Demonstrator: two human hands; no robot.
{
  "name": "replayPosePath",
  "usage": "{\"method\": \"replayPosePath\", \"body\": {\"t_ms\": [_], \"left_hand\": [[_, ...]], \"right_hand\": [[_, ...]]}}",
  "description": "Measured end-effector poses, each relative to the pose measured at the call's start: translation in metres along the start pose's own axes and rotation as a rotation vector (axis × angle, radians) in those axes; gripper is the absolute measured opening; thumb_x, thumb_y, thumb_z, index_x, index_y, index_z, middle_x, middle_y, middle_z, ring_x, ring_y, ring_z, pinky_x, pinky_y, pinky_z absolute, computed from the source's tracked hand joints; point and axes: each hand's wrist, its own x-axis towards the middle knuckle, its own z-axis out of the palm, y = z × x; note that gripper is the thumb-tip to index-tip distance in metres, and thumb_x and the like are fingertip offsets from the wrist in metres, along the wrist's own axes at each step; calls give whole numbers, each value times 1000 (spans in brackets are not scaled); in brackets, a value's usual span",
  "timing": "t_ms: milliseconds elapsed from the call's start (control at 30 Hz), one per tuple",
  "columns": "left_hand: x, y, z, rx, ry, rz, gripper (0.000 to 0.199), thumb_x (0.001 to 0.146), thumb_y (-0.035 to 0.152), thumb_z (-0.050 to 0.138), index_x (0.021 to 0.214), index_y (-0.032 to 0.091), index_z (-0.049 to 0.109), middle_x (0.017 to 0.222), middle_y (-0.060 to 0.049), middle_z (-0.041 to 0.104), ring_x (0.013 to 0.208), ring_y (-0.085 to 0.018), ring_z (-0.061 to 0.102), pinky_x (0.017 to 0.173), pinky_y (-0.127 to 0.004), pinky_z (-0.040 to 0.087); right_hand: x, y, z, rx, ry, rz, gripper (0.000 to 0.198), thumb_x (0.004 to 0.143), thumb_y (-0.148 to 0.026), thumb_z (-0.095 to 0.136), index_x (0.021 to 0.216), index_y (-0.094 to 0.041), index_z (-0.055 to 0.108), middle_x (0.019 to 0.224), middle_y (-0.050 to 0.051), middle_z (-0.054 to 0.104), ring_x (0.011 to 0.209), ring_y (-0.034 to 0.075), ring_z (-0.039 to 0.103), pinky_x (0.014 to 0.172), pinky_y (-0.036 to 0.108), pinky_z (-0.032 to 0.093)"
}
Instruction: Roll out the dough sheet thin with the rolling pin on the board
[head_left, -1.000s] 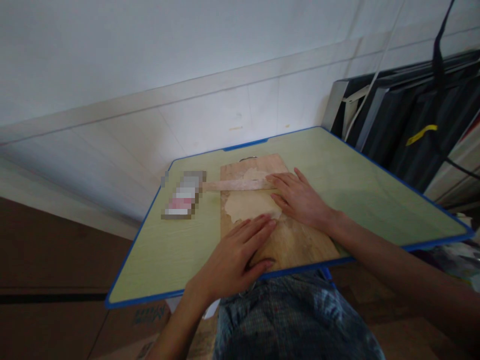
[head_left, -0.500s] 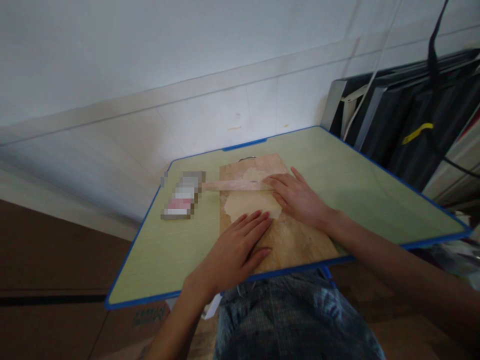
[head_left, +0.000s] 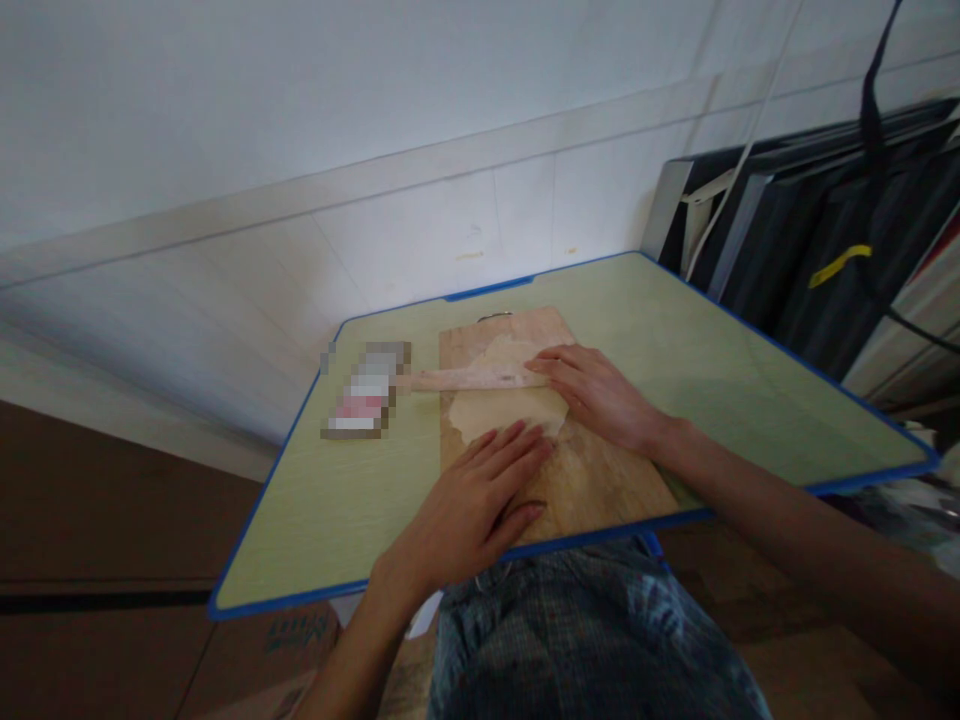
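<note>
On a wooden board [head_left: 592, 490] lies a thin, flattened sheet of pale dough [head_left: 510, 408] with an uneven edge. Across it runs a wooden rolling pin [head_left: 472, 379], its left end sticking out past the board. My right hand [head_left: 600, 395] is over the pin's right end, fingers pressed together on it and hiding that end. My left hand [head_left: 480, 495] lies flat, fingers stretched out, the tips on the dough's near edge and the thumb on the board.
The board sits on a light green table with a blue rim [head_left: 300, 600]. A blurred-out flat object [head_left: 366, 392] lies left of the board, close to the pin's tip. Behind is a white wall [head_left: 420, 200]; dark panels [head_left: 810, 220] lean at the right.
The rolling pin has shifted slightly towards me over the dough, with my right hand on it. My right thumb, raised before, is down now. The left hand has barely moved.
</note>
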Motion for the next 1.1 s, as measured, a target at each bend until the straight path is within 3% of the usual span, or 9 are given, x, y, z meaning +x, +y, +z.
{"method": "replayPosePath", "body": {"t_ms": [133, 200, 300, 500, 733, 900, 1100], "left_hand": [[-4, -2, 4, 140, 221, -98, 46, 92, 30, 40, 137, 20, 32, 149, -10, 27, 140, -22, 16, 112, -52, 16], [-5, -10, 1, 248, 270, -153, 45, 92, 29, 40, 135, 19, 34, 149, -12, 27, 139, -25, 17, 112, -54, 12], [-5, -32, -9, 382, 235, -230, 46, 91, 31, 41, 135, 18, 34, 147, -13, 30, 139, -26, 19, 111, -56, 9], [1, -72, -22, 411, 147, -364, 48, 92, 33, 36, 135, 12, 32, 141, -17, 38, 133, -29, 29, 108, -55, 21], [4, -45, -18, 504, 134, -383, 51, 89, 40, 43, 125, 4, 38, 119, -20, 50, 111, -31, 46, 96, -46, 39], [0, -35, -18, 512, 124, -405, 46, 89, 44, 42, 116, 7, 44, 109, -16, 54, 102, -29, 49, 91, -45, 41], [-7, -26, -10, 539, 171, -439, 50, 89, 47, 39, 120, 7, 42, 113, -18, 53, 106, -31, 48, 93, -49, 39]], "right_hand": [[0, -4, -2, 4, 6, 14, 35, 90, -15, 37, 121, -16, 54, 114, 11, 61, 106, 23, 54, 91, 39, 42], [1, -5, -2, -3, 7, 33, 34, 92, -20, 39, 121, -14, 55, 114, 11, 61, 104, 23, 55, 91, 39, 42], [0, -6, -1, -19, -6, 31, 34, 92, -24, 40, 119, -11, 56, 114, 12, 62, 104, 23, 55, 91, 39, 41], [0, -5, 1, -95, -16, 30, 35, 92, -29, 40, 119, -11, 56, 114, 13, 62, 101, 24, 57, 88, 40, 42], [7, 0, 3, -69, -7, 58, 32, 93, -30, 40, 111, -13, 60, 110, 11, 66, 101, 23, 58, 91, 39, 40], [6, -2, 1, -59, 6, 76, 31, 93, -27, 38, 105, -12, 63, 104, 10, 68, 97, 23, 60, 91, 38, 41], [-1, -7, 0, -81, -9, 84, 29, 93, -24, 38, 104, -14, 64, 105, 9, 68, 98, 23, 60, 92, 40, 42]]}}
